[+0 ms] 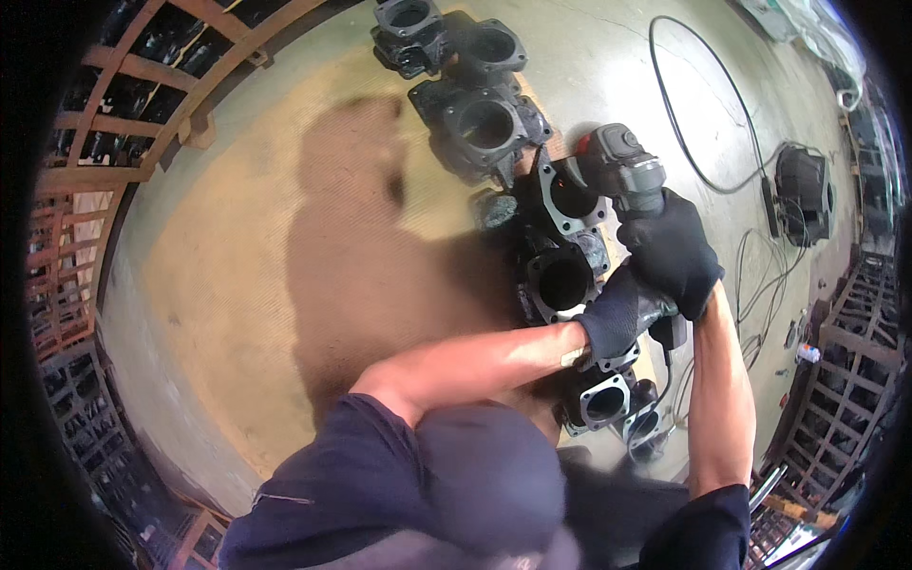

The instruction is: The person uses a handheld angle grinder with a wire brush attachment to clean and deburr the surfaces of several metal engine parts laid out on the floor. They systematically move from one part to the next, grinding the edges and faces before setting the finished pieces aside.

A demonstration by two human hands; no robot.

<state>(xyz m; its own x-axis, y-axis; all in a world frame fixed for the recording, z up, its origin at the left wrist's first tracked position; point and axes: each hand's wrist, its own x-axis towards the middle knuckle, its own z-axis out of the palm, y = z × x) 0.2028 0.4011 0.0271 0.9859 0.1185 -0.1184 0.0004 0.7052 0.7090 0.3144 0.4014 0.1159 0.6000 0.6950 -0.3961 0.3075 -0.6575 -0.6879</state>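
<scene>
Clasped by your left hand (616, 312) and right hand (673, 245), the grinder (629, 171) meets a casting (551, 195) along the mat's (218, 285) right edge; grinding seems in hand, the next move likely wanting steady pressure

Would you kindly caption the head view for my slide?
Gloved left hand and right hand grip a corded angle grinder over metal castings.
</scene>
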